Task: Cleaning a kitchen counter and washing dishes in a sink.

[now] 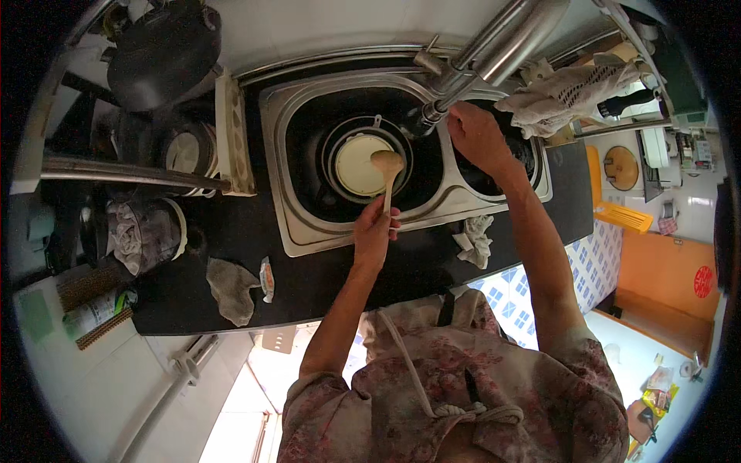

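Observation:
My left hand (372,231) grips the handle of a wooden spoon (388,165). The spoon's bowl lies over a pale round container (360,168) set inside a dark round pan or basin (331,182) in the larger bowl of a steel double sink (281,191). Above the smaller sink bowl, my right hand (481,139) is curled close to the spout end of the metal faucet (433,113). Its fingertips are hidden from me, so whether it grips anything is unclear.
On the dark counter (312,283) lie a grey cloth (231,289), a small wrapped packet (267,279) and a crumpled white cloth (476,240). A black wok (165,58) hangs at upper left above a metal rail (136,173). Cloths (570,92) hang at right.

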Demonstrator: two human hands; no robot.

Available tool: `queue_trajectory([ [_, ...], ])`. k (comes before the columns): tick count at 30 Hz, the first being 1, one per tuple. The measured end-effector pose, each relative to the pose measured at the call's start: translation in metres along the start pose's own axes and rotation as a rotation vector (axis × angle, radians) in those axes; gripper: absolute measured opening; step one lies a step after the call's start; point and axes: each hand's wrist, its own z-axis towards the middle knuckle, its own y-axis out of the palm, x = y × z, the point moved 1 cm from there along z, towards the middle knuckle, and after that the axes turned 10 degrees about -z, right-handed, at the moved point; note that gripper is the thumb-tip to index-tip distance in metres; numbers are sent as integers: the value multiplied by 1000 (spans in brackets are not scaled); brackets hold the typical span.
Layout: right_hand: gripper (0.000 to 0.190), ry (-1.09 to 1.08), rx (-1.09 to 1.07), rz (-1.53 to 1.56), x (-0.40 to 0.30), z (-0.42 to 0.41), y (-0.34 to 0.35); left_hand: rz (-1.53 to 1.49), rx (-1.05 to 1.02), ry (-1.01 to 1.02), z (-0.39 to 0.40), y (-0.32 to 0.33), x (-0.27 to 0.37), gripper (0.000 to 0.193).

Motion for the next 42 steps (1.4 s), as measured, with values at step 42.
queue_trajectory([
  [42,44,587,-578,1520,-55,-49,41,32,-176,320,-28,-22,-1,29],
])
